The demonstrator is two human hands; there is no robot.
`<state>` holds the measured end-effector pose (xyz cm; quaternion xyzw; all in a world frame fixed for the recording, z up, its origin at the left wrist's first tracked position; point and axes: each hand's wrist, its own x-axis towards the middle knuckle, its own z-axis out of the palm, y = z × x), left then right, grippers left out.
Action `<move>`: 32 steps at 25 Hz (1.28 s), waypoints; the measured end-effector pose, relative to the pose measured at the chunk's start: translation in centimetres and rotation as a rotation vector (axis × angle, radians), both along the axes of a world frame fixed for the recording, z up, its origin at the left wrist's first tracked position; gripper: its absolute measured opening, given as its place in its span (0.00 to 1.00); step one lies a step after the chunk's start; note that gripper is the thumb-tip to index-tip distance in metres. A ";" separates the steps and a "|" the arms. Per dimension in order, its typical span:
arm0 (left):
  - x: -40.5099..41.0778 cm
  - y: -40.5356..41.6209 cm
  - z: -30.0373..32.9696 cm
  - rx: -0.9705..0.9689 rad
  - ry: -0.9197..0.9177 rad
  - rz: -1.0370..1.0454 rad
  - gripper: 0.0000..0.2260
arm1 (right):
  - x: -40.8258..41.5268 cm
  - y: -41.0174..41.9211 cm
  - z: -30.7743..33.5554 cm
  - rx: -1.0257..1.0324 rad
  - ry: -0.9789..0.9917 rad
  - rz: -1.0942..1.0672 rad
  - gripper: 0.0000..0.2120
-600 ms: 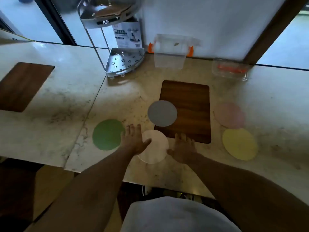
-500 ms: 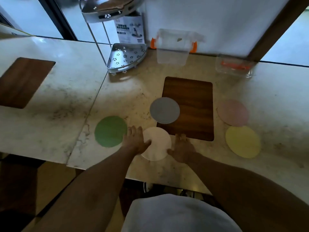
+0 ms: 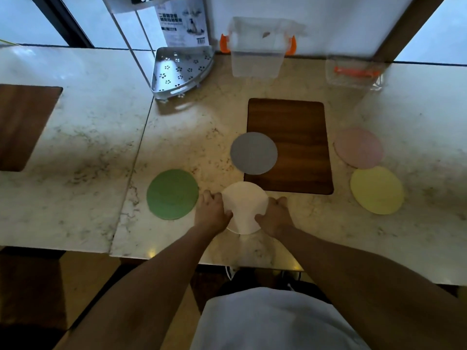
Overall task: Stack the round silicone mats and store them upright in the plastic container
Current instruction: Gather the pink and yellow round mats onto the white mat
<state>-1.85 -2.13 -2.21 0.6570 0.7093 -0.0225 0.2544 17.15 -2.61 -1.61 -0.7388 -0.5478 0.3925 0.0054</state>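
Between your two hands lay the white mat [image 3: 244, 207], near the front edge of the tabletop [image 3: 316, 223]. Your left hand [image 3: 211, 215] pinched its left rim, thumb on top; your right hand [image 3: 275, 216] pinched its right rim the same way. Just left of your left grip sat the green mat [image 3: 172, 194]. Beyond the grips, the grey mat [image 3: 253, 152] overlapped the wooden board [image 3: 300, 147]. Well to the right of them lay the pink mat [image 3: 358, 147] and yellow mat [image 3: 377, 189], touching. Far beyond stood the plastic container [image 3: 257, 50].
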 end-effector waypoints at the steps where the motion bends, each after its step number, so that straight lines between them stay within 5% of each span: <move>1: 0.0 0.1 0.1 -0.005 -0.071 0.080 0.24 | -0.2 -0.2 0.0 0.027 0.015 -0.059 0.25; 6: 0.4 0.9 0.9 -0.025 -0.343 0.377 0.12 | -0.4 -0.7 0.3 0.149 0.122 -0.267 0.18; 17: 6.0 1.9 2.3 -0.037 -0.507 0.449 0.05 | 8.3 -1.1 1.8 0.314 0.253 -0.413 0.10; 32: 31.9 6.9 3.1 -0.225 -0.688 0.507 0.09 | 34.6 3.6 1.2 0.326 0.167 -0.554 0.12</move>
